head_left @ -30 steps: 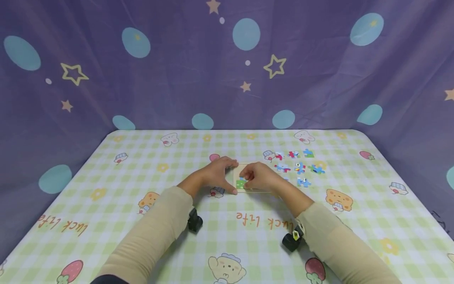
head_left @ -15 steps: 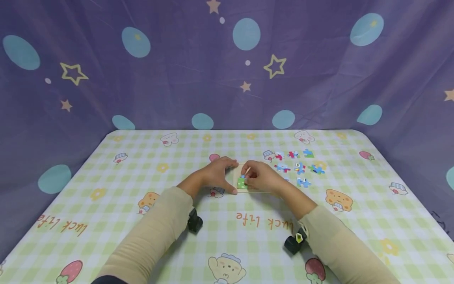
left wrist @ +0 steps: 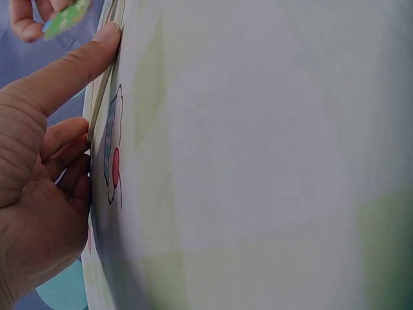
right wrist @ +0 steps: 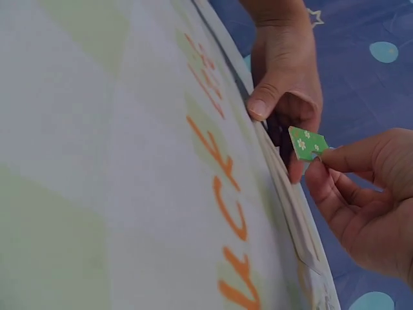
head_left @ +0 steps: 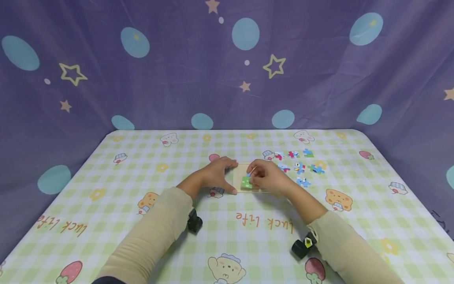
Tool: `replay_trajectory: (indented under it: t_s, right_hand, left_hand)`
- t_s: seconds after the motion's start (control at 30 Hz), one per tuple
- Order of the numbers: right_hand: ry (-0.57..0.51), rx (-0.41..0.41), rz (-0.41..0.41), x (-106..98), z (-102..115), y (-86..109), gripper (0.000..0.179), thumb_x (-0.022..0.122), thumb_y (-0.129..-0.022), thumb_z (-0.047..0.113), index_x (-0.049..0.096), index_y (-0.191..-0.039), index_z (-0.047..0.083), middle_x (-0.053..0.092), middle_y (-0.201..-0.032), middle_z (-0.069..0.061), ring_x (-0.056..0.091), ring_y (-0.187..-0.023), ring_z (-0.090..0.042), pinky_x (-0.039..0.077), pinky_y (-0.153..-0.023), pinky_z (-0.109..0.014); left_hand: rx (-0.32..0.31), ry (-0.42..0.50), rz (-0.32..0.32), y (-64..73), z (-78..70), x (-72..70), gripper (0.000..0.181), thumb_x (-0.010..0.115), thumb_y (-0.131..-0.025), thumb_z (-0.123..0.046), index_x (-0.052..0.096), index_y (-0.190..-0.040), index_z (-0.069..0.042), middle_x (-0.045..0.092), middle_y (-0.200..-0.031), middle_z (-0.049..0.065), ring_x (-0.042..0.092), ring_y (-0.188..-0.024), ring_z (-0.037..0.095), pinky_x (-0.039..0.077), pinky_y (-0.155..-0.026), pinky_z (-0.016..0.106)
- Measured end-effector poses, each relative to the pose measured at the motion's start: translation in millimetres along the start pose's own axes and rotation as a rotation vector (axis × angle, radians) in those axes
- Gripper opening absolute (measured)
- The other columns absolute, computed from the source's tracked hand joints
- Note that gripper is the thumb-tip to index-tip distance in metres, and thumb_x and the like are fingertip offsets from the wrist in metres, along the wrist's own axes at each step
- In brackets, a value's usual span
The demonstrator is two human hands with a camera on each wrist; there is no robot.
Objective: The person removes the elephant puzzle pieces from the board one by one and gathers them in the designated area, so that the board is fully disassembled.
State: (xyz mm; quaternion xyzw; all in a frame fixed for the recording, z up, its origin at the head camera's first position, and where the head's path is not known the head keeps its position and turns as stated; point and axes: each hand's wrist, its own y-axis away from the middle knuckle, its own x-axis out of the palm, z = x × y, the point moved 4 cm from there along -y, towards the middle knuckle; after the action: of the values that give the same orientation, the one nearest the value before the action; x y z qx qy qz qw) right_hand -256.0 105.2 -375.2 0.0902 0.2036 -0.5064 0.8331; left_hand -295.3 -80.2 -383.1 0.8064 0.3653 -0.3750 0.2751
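A shallow, pale wooden puzzle tray [head_left: 239, 173] lies mid-table, partly covered by both hands. My left hand [head_left: 217, 173] holds its left end, thumb at the near corner and fingers at the far one; in the left wrist view the thumb [left wrist: 80, 68] lies along the tray's edge. Between thumb and forefinger my right hand [head_left: 269, 177] pinches a green puzzle piece [head_left: 246, 182] with white flowers and a bit of blue. The right wrist view shows that puzzle piece [right wrist: 306, 143] raised above the tray and tilted. The right hand hides the tray's right part.
Several loose jigsaw pieces lie right of the tray, among them a blue-and-green piece [head_left: 307, 153], a blue one with an eye [head_left: 299, 168] and a blue-and-white one [head_left: 303, 182]. A checked cloth [head_left: 198, 252] covers the table. A purple curtain [head_left: 177, 79] hangs behind it.
My right hand has lifted the green puzzle piece from the tray's near left corner and carried it a little to the right. The left hand has stayed at the tray.
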Motion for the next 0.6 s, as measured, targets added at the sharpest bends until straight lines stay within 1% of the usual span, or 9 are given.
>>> replay_trajectory:
  t_s: [0.1,0.27,0.43,0.57,0.6]
  right_hand:
    - [-0.034,0.002,-0.02,-4,2,4.1,0.018,0.059,-0.087,-0.009,0.061,-0.104,-0.003,0.064,-0.083,-0.011,0.062,-0.07,-0.02,0.056,-0.066,-0.033]
    - [-0.093,0.033,-0.057,-11,5,13.1,0.017,0.06,-0.089,-0.008,0.061,-0.106,-0.004,0.063,-0.086,-0.013,0.063,-0.075,-0.02,0.057,-0.07,-0.035]
    - [-0.136,0.046,-0.098,-20,6,22.5,0.019,0.063,-0.089,-0.006,0.061,-0.108,-0.006,0.064,-0.088,-0.014,0.064,-0.076,-0.022,0.057,-0.072,-0.04]
    - [-0.166,0.055,-0.112,-29,7,31.3,0.023,0.064,-0.09,-0.005,0.06,-0.112,-0.008,0.063,-0.091,-0.015,0.065,-0.079,-0.027,0.057,-0.074,-0.042]
    - [-0.164,0.057,-0.113,-31,7,33.6,0.024,0.063,-0.09,-0.004,0.06,-0.113,-0.007,0.063,-0.092,-0.015,0.065,-0.08,-0.029,0.057,-0.072,-0.04]
  left_hand:
    - [-0.001,0.0,-0.001,-0.5,0.3,0.0,0.096,0.092,-0.065,-0.037,0.047,-0.145,-0.009,0.04,-0.15,0.006,0.036,-0.138,0.022,0.03,-0.112,0.037]
    - [0.0,0.0,-0.001,-0.9,0.2,0.3,0.096,0.092,-0.065,-0.037,0.046,-0.145,-0.008,0.04,-0.15,0.006,0.036,-0.138,0.023,0.029,-0.113,0.037]
    - [0.012,0.006,-0.006,0.6,-0.9,0.0,0.096,0.092,-0.065,-0.036,0.046,-0.145,-0.008,0.04,-0.15,0.007,0.036,-0.138,0.024,0.028,-0.113,0.039]
    - [0.013,0.016,-0.005,1.8,-2.2,-0.4,0.096,0.092,-0.065,-0.035,0.046,-0.145,-0.007,0.04,-0.15,0.007,0.035,-0.139,0.025,0.027,-0.114,0.039]
    - [0.01,0.018,-0.004,2.3,-2.8,-0.7,0.096,0.092,-0.065,-0.035,0.046,-0.145,-0.007,0.039,-0.15,0.007,0.034,-0.139,0.024,0.027,-0.114,0.039]
